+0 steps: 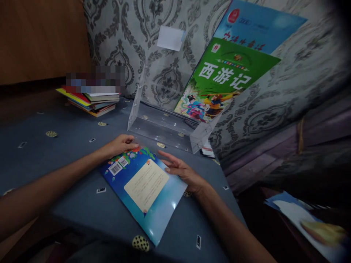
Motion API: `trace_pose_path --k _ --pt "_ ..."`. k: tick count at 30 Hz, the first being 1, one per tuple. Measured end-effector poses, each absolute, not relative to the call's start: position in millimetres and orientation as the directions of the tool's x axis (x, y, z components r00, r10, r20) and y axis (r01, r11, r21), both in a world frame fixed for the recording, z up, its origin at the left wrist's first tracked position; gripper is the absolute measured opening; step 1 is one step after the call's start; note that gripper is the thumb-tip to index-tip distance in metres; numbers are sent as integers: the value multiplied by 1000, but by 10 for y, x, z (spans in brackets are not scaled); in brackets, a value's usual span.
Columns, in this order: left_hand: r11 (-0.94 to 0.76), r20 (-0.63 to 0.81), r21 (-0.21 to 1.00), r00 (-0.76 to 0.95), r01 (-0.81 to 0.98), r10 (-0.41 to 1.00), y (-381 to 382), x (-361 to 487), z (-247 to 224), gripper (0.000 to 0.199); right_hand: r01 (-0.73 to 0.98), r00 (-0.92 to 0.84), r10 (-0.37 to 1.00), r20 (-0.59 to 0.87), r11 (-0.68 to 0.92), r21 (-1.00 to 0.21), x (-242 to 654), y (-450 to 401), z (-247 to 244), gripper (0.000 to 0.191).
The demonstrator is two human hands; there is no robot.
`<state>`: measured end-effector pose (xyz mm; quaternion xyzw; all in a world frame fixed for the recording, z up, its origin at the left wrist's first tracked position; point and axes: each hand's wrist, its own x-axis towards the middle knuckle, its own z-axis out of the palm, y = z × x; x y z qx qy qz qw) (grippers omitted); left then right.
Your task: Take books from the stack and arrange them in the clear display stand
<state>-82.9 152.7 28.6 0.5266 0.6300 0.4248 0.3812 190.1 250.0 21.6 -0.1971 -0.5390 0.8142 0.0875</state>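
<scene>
A thin blue picture book (pixel 161 204) lies at a slant near the front of the table, back cover up. Its cover has a barcode, a QR code and a cream text panel. My left hand (pixel 122 145) is closed on its far left edge, thumb on top and fingertips partly hidden. Along the right edge lies my right hand (pixel 185 173), fingers stretched out and apart, thumb touching the cover. Beyond both hands stands a clear acrylic book stand (pixel 161 128). A green book (pixel 227 78) with Chinese characters leans in its right side, before a blue book (pixel 263 27).
Stacked books (pixel 95 104) sit at the back left of the patterned grey tablecloth (pixel 74 146). Behind the stand is a damask-patterned wall covering with a white card (pixel 170 38). Blurred papers (pixel 298 219) lie lower right, past the table's edge.
</scene>
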Motion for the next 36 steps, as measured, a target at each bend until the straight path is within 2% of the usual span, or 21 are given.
trace_pose_path --k 3,6,8,10,13,16,26,30,36 --pt "34 56 903 -194 429 979 1518 -832 233 35 120 -915 358 -189 -207 -971 1838 2675 251 64" --pt "16 119 833 -207 553 971 1503 -841 200 32 153 -896 439 -66 165 -974 1749 2685 267 45" --pt "2 158 784 -203 621 966 1492 -847 189 31 170 -867 492 84 450 -877 1652 2522 267 37" --pt "-3 175 754 -196 657 965 1483 -852 185 32 171 -867 456 200 651 -740 1527 2258 255 43" --pt "2 172 735 -189 678 967 1475 -852 183 34 127 -944 286 165 777 -616 1358 1888 215 58" --pt "22 163 730 -206 684 965 1466 -839 188 35 160 -958 262 115 824 -543 1359 1759 174 66" --pt "52 155 744 -248 666 956 1431 -772 217 38 441 -826 555 103 748 -497 2124 1884 7 64" --pt "57 131 778 -251 626 959 1413 -772 201 34 519 -778 619 101 726 -451 2356 1791 -71 63" --pt "69 140 829 -326 555 935 1334 -724 181 30 609 -699 692 180 708 -356 2532 1741 -148 59"
